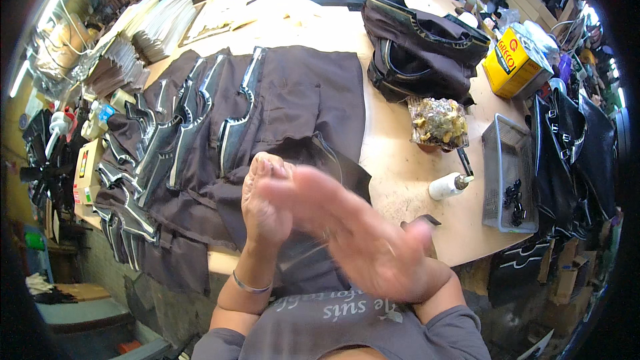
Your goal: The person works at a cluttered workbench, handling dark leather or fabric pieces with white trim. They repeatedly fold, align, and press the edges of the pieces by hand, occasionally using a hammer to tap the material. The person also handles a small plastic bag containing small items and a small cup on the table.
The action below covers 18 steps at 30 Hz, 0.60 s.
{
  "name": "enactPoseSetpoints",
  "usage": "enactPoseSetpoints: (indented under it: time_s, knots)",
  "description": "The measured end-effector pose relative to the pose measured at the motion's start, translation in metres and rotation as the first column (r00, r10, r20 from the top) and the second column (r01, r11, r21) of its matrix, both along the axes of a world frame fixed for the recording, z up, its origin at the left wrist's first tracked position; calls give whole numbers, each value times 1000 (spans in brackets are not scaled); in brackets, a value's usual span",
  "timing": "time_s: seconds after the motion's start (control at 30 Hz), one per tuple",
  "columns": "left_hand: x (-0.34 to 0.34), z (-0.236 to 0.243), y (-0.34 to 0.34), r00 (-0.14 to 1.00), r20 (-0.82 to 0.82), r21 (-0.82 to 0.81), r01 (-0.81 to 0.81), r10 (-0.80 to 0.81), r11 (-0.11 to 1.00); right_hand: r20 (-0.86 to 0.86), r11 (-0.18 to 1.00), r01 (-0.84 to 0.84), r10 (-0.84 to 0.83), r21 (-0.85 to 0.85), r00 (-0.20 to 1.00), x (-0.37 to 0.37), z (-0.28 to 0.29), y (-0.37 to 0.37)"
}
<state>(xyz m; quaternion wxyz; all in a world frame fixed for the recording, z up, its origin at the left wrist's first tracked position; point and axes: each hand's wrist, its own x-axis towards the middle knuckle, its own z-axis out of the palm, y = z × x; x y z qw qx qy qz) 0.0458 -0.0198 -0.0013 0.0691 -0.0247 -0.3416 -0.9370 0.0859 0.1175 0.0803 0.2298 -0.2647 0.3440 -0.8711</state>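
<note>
From my station, I view the left hand [267,210] raised and the right hand [373,237] stretched across its fingers, blurred; I cannot tell whether either grip is closed. Dark cloth [333,97], bearing black trims [232,136], lies beyond them on the bench [393,160].

Frame centre: bare left hand [267,210], overlapped by motion-blurred, flat bare right hand [360,233]. Centre left: dark brown cloth [340,93] bearing curved black white-edged pieces [232,140]. Right: rectangular grey mesh basket [510,153].
</note>
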Motion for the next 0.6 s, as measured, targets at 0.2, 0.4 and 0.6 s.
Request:
enactPoseSetpoints:
  time_s: [0.2,0.4,0.6]
  knots:
    - [-2,13,8,984,-50,-208,158,-172,965,-51,912,-324,321,-251,946,17,29,-2]
    - [4,13,11,969,-73,-235,213,-236,948,-39,883,-363,368,-298,929,11,29,-14]
    - [8,7,2,961,-79,-197,245,-265,949,52,884,-343,377,-317,925,-1,17,-25]
